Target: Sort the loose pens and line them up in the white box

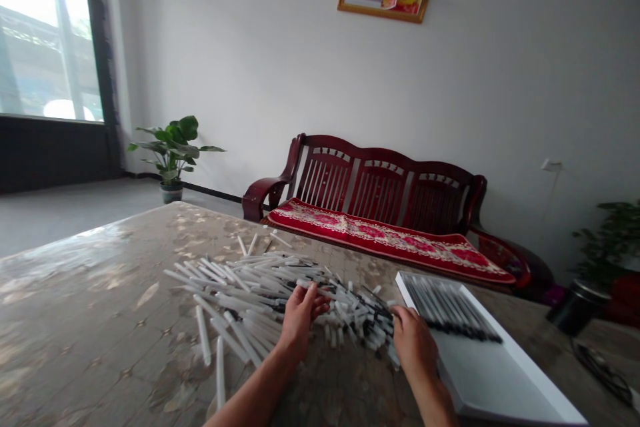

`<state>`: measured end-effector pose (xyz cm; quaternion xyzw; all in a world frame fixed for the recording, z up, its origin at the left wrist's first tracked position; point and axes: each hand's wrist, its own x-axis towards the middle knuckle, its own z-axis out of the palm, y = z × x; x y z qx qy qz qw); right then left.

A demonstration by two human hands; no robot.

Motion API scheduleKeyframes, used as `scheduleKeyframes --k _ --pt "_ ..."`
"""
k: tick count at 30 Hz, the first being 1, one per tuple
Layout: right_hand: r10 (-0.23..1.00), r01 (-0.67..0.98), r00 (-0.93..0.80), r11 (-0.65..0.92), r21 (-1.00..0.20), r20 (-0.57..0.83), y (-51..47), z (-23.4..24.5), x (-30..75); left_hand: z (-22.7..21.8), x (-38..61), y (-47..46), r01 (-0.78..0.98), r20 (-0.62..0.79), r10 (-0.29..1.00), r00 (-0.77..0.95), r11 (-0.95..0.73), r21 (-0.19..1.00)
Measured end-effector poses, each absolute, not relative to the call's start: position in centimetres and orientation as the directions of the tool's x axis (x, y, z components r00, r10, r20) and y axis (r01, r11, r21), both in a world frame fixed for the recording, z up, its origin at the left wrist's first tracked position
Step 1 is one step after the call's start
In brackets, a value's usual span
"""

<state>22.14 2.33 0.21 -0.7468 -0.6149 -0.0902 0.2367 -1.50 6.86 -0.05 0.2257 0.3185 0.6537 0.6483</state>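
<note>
My left hand (299, 317) is over the middle of a pile of pen parts, thumb and fingers pinched on a whitish pen barrel (320, 291). At the right edge of the pile, my right hand (414, 340) is closed around the end of a thin dark stick (379, 300) that looks like a pen refill. Long translucent white barrels (240, 283) lie heaped on the left. Short clear and black pieces, likely pen caps (367, 323), are scattered between my hands. Beside my right hand, a white box (500, 380) holds a row of pens (450, 307) with dark ends.
The pile lies on a table with a patterned cover (125, 327). A red wooden bench (380, 180) with a red floral mat stands behind it. A dark bin (577, 307) and a cable (603, 370) are at the right. A potted plant (173, 150) stands far left.
</note>
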Motion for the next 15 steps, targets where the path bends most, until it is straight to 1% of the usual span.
scheduleKeyframes --k 3,7,9,11,15 --pt "0.881 0.972 0.233 -0.212 -0.097 0.411 2.1 0.9 22.8 -0.2 -1.6 7.2 -0.702 -0.109 0.993 -0.055 0.039 0.711" --pt "0.926 0.959 0.27 -0.284 0.017 0.262 1.7 1.7 23.2 -0.3 -1.7 7.5 -0.691 -0.093 0.994 -0.055 0.029 0.723" --pt "0.939 0.953 0.283 -0.298 0.049 0.198 1.4 1.8 23.1 -0.4 -1.8 7.6 -0.689 -0.093 0.994 -0.055 0.03 0.724" --pt "0.942 0.95 0.291 -0.305 0.065 0.168 1.2 1.9 23.0 -0.3 -1.8 7.5 -0.689 -0.098 0.994 -0.052 0.035 0.724" --pt "0.936 0.944 0.303 -0.32 0.078 0.179 1.1 1.8 23.1 -0.2 -1.5 7.1 -0.689 -0.098 0.994 -0.048 0.038 0.723"
